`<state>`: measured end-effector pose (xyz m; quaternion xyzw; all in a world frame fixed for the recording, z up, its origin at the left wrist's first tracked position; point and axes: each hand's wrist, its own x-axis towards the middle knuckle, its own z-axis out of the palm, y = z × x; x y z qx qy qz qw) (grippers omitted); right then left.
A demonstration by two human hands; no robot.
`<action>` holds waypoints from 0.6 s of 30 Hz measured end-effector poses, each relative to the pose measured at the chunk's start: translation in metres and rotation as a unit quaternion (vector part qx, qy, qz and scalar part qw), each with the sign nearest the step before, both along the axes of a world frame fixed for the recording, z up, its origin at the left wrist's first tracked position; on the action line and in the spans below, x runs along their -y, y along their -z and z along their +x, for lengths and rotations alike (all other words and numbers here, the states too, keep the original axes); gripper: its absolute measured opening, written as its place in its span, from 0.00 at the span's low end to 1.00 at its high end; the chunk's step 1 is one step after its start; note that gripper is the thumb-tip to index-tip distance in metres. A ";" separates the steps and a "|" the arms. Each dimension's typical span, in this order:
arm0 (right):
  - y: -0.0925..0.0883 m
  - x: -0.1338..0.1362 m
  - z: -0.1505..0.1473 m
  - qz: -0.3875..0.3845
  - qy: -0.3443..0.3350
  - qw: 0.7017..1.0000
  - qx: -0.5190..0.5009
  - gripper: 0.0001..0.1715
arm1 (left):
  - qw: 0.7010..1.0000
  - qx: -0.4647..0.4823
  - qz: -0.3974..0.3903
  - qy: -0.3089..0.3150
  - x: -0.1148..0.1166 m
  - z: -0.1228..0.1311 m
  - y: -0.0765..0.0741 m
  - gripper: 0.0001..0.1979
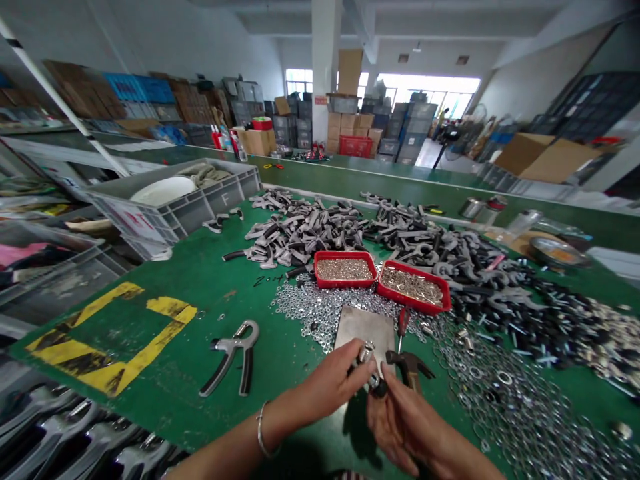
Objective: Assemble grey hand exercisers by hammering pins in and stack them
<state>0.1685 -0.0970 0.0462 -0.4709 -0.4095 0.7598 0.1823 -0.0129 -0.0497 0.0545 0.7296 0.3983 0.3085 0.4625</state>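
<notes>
My left hand (334, 383) and my right hand (400, 419) meet over the near edge of a green table (210, 267), both pinched on a small metal part (369, 365) with a dark piece under it. They hover just in front of a flat steel plate (364, 327). A hammer (411, 365) and a red-handled screwdriver (402, 325) lie to the right of the plate. An assembled grey hand gripper (233, 356) lies to the left of my hands. My left wrist wears a metal bangle.
Two red trays (345, 269) (414, 285) of small metal bits sit behind the plate. Washers (500, 393) spread right, grey and black handle parts (305, 230) are heaped farther back. A grey crate (190, 200) stands left, yellow tape (110, 347) marks the table corner.
</notes>
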 end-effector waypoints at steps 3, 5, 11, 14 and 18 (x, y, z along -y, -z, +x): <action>0.000 -0.003 0.007 0.290 0.023 0.927 0.235 0.37 | 0.997 0.039 -0.050 -0.035 -0.002 -0.001 0.008 0.14; -0.003 -0.003 0.007 0.434 0.051 0.839 0.324 0.33 | 0.994 0.062 -0.067 -0.057 -0.001 -0.001 0.012 0.14; -0.005 0.002 -0.012 0.081 -0.019 0.990 0.115 0.46 | 0.999 0.026 -0.025 -0.020 0.007 -0.006 0.005 0.15; -0.004 0.001 -0.009 0.156 -0.014 0.978 0.140 0.43 | 1.000 -0.017 -0.017 -0.013 0.008 -0.008 0.006 0.14; -0.001 0.002 -0.002 0.286 0.095 0.941 0.156 0.30 | 0.997 0.033 -0.033 -0.057 0.008 -0.003 0.006 0.14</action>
